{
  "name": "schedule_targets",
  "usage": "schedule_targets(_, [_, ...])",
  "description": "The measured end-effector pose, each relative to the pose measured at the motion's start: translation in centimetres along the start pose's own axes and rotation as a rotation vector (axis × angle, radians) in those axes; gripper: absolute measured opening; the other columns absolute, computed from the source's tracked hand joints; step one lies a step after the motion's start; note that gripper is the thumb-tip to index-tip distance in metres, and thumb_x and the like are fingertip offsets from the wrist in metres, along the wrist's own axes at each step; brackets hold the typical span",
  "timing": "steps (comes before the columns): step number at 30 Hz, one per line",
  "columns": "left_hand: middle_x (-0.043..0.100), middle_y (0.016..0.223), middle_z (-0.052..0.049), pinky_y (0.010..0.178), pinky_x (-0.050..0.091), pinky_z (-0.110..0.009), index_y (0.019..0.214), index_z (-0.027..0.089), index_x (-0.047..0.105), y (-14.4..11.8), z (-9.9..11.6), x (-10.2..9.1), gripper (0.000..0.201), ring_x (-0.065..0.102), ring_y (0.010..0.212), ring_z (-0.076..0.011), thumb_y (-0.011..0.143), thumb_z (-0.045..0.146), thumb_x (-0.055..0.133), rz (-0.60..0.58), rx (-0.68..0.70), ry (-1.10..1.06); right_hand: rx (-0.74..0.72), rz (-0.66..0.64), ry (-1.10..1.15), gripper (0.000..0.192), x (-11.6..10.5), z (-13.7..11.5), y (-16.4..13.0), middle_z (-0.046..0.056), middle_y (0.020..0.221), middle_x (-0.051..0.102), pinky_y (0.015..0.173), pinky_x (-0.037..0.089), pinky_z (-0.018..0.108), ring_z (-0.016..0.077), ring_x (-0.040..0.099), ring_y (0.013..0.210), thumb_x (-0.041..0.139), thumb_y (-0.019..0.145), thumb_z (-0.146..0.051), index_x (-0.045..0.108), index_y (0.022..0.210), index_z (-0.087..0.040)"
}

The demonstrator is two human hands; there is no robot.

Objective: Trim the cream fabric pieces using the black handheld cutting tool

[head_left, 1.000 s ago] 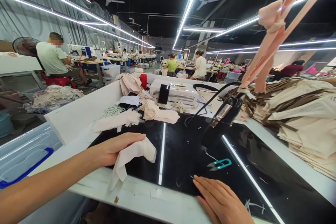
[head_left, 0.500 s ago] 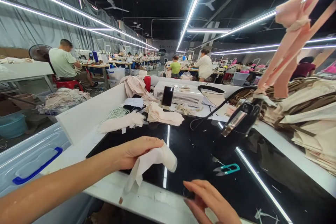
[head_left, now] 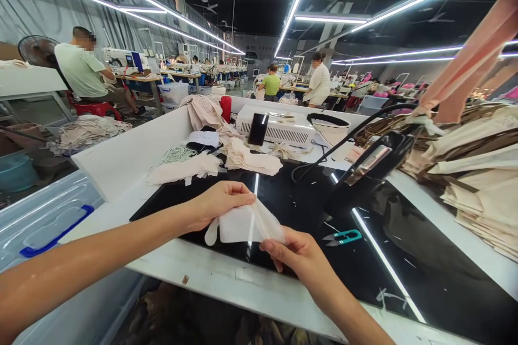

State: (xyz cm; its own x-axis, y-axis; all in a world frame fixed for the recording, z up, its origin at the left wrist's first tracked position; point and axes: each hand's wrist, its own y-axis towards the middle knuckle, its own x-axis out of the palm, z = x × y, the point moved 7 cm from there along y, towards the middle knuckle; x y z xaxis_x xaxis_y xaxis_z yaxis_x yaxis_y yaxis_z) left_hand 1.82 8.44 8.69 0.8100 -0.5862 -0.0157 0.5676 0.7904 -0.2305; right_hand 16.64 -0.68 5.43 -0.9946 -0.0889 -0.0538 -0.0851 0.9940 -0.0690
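A thin, whitish piece of fabric is stretched between my two hands above the black glossy work surface. My left hand pinches its upper edge, thumb on top. At the lower right corner, my right hand grips it between thumb and fingers. A narrow pale end hangs below the left hand. To the right of my right hand lie teal-handled thread snips. Beyond the hands rest two stacks of cream cut pieces, one at the left and one nearer the middle.
A black handheld tool with a cable stands at the right. Behind are a phone, a white vented box and a red spool. Fabric piles line the right side. A blue-handled plastic bin sits left. Co-workers are farther off.
My right hand has come up and left to take hold of the fabric's corner. The fabric, draped from my left hand before, is now spread between both hands. The view has tilted down.
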Motion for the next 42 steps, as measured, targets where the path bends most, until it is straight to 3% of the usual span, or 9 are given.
schedule_targets(7, [0.062,0.071,0.002,0.056,0.038,-0.022,0.078,0.017,0.064,0.2,1.4,0.6,0.042,0.053,0.062,-0.0120,0.074,0.053,0.085,-0.057,0.087,0.077,0.037,-0.127,0.004,0.047,0.2,-0.8,-0.9,0.002,0.070,0.064,0.060,0.042,0.027,0.0138,0.049,0.065,0.084,0.074,-0.066,0.082,0.074,-0.019])
schedule_targets(11, [0.065,0.075,0.001,0.056,0.038,-0.021,0.085,0.017,0.068,-0.2,2.1,1.0,0.041,0.054,0.063,-0.0122,0.078,0.054,0.083,-0.163,0.122,0.168,0.024,-0.166,0.118,0.059,0.8,-0.8,-0.4,0.004,0.086,0.071,0.074,0.048,0.030,0.0178,0.057,0.079,0.087,0.069,-0.070,0.084,0.103,-0.022])
schedule_targets(15, [0.066,0.076,0.001,0.058,0.038,-0.021,0.089,0.016,0.074,-0.5,2.1,1.5,0.040,0.053,0.064,-0.0116,0.084,0.056,0.078,-0.269,0.175,0.282,-0.044,-0.016,0.364,0.063,0.3,-1.2,1.1,0.004,0.094,0.074,0.088,0.053,0.035,0.0197,0.063,0.087,0.090,0.066,-0.070,0.082,0.108,-0.024])
schedule_targets(21, [0.059,0.070,0.004,0.053,0.032,-0.020,0.108,0.017,0.076,-0.2,1.0,0.3,0.045,0.047,0.058,-0.0104,0.090,0.059,0.071,-0.358,0.101,0.417,-0.034,0.182,0.263,0.042,-1.4,-1.3,2.1,-0.001,0.075,0.065,0.059,0.046,0.024,0.0105,0.053,0.064,0.089,0.071,-0.059,0.081,0.087,-0.021])
schedule_targets(25, [0.060,0.069,0.005,0.053,0.034,-0.021,0.108,0.020,0.076,0.9,0.6,-2.1,0.036,0.051,0.059,-0.0116,0.094,0.053,0.068,-0.274,0.108,0.629,-0.050,0.212,0.044,0.037,-2.7,-1.0,3.3,-0.003,0.060,0.060,0.052,0.040,0.024,0.0109,0.050,0.054,0.083,0.080,-0.054,0.081,0.091,-0.019])
schedule_targets(28, [0.071,0.084,0.001,0.063,0.042,-0.024,0.104,0.021,0.076,1.9,1.2,-3.5,0.021,0.064,0.074,-0.0168,0.099,0.038,0.065,-0.075,0.310,1.035,-0.091,0.249,-0.163,0.030,-3.7,-0.3,5.3,0.000,0.063,0.065,0.052,0.043,0.027,0.0139,0.054,0.054,0.076,0.085,-0.045,0.081,0.098,-0.018])
schedule_targets(31, [0.074,0.112,-0.010,0.085,0.048,-0.034,0.106,0.015,0.074,2.2,1.2,-3.2,0.016,0.068,0.102,-0.0263,0.099,0.014,0.060,0.090,0.502,1.280,-0.172,0.305,-0.362,0.031,-4.4,0.0,6.4,0.007,0.095,0.074,0.059,0.053,0.033,0.0190,0.063,0.068,0.069,0.086,-0.034,0.079,0.112,-0.021])
schedule_targets(37, [0.075,0.123,-0.008,0.100,0.052,-0.036,0.122,0.014,0.070,-0.1,-1.0,1.4,0.038,0.068,0.115,-0.0251,0.094,-0.005,0.054,-0.131,1.019,1.292,-0.365,0.338,-0.635,0.035,-4.3,-0.4,3.9,0.011,0.129,0.069,0.097,0.058,0.048,0.0256,0.070,0.101,0.056,0.098,-0.033,0.072,0.129,-0.025])
schedule_targets(42, [0.076,0.121,-0.009,0.097,0.055,-0.033,0.119,0.014,0.072,-0.3,-2.7,2.2,0.038,0.071,0.111,-0.0244,0.093,-0.006,0.054,-0.192,1.063,1.263,-0.582,0.279,-0.906,0.033,-3.3,-0.8,0.5,0.005,0.122,0.074,0.096,0.060,0.041,0.0233,0.072,0.110,0.049,0.106,-0.024,0.070,0.130,-0.031])
